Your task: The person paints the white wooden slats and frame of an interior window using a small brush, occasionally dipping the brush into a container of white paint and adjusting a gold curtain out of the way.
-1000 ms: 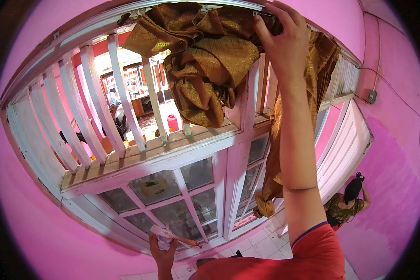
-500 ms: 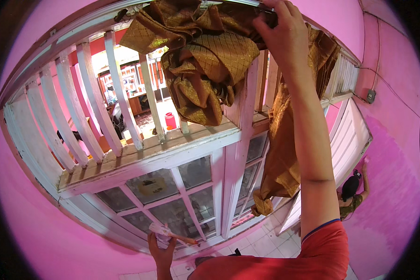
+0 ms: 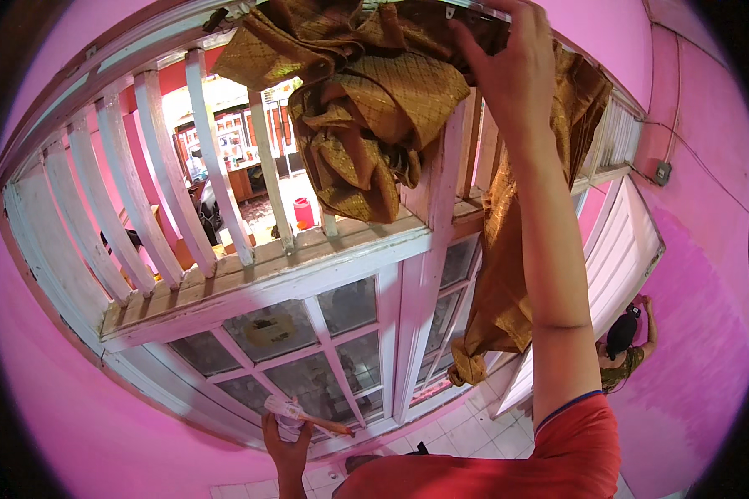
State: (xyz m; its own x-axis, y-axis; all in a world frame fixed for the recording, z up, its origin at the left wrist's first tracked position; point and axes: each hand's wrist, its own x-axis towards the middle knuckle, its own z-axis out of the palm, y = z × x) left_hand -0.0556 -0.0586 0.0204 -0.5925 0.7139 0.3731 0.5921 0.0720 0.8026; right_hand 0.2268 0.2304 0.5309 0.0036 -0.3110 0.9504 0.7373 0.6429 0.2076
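My right hand (image 3: 520,79) is raised to the top of the window, beside the bunched brown-gold patterned curtain (image 3: 379,108). Its thumb and fingers are spread apart near the curtain rail (image 3: 468,12), with some fingertips cut off by the upper edge. Low on the left, my left hand (image 3: 287,456) is closed around a small clear cup (image 3: 290,426). Across that cup lies a paintbrush (image 3: 320,422) with a pale head and an orange-brown handle. More of the curtain hangs behind my right forearm, knotted at its lower end.
White slats (image 3: 212,158) stand above a wooden ledge (image 3: 266,264), and a paned window (image 3: 308,333) lies below. At right, a white door (image 3: 620,241) stands ajar. Another person (image 3: 624,341) reaches toward the pink wall (image 3: 699,358). Pale tiles (image 3: 466,432) cover the floor.
My right hand has moved slightly up, and its thumb and fingers have parted from a pinch at the rail. The left hand stays put. The other person's arm has shifted.
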